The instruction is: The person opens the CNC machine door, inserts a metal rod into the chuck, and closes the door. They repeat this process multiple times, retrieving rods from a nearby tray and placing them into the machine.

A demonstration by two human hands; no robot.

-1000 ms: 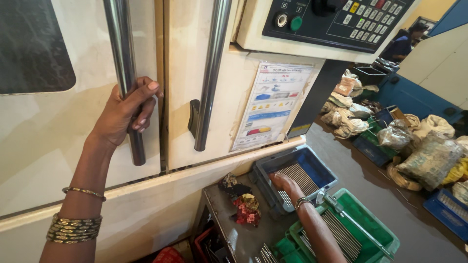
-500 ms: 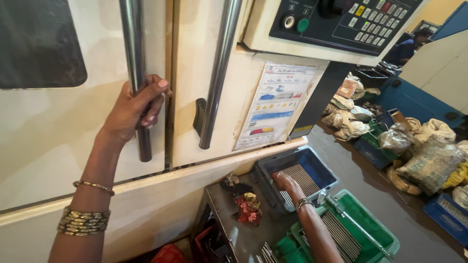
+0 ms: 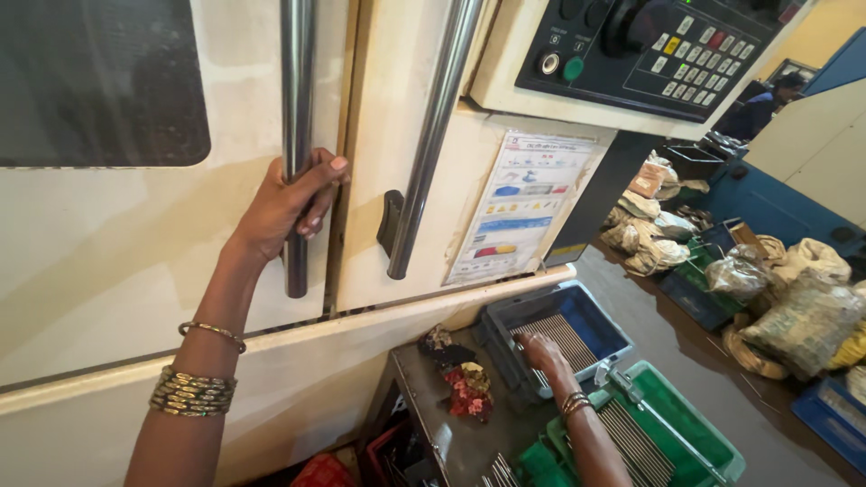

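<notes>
Pale rectangular chart (image 3: pixel 521 207) beneath keypad

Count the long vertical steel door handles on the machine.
2: the left door handle, gripped by the left hand, and the right door handle beside it, untouched. Their tops run out of frame.

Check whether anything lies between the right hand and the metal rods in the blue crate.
Nothing visible does. The right hand already rests on the metal rods in the blue crate. The left hand grips the left door handle.
</notes>
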